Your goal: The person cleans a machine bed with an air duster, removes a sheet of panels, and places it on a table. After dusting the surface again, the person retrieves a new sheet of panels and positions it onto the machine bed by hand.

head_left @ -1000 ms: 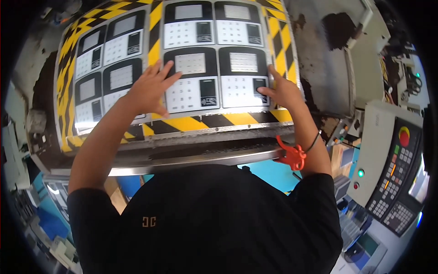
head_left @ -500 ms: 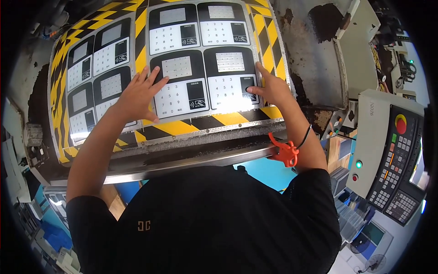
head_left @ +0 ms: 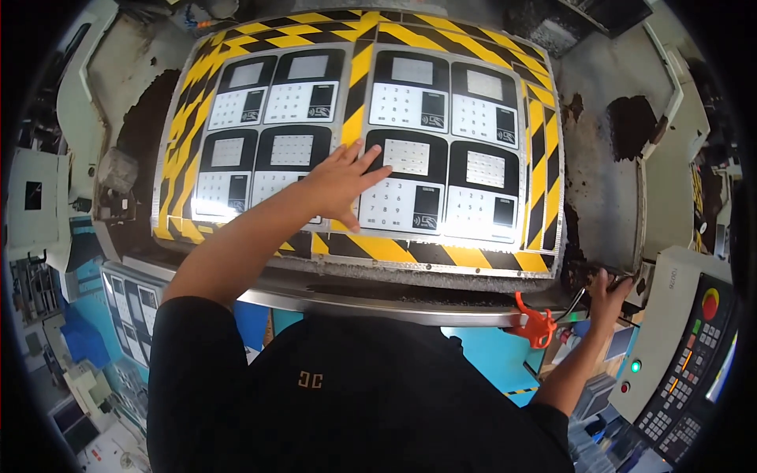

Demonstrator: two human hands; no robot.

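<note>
My left hand (head_left: 343, 187) lies with fingers spread on a sheet of printed keypad panels, across the yellow-and-black striped tape (head_left: 359, 83) between the left and right groups. One keypad panel (head_left: 394, 203), white below and black above, is just right of its fingertips. My right hand (head_left: 609, 298) is off the sheet, low at the right, by the dark corner of the machine bed. Its visible fingers are apart, and I cannot tell whether they touch the fittings there. An orange air gun (head_left: 538, 325) hangs at the front edge, left of that hand.
Striped tape frames the sheet on the machine table. A metal rail (head_left: 355, 307) runs along the front. At the right stands a control console (head_left: 680, 355) with a red stop button and lit green button. Printed panel sheets (head_left: 130, 311) sit below at the left.
My right hand has left the sheet's right edge and moved down and right to the machine's corner. My left hand stays spread on the panels. The whole view has shifted.
</note>
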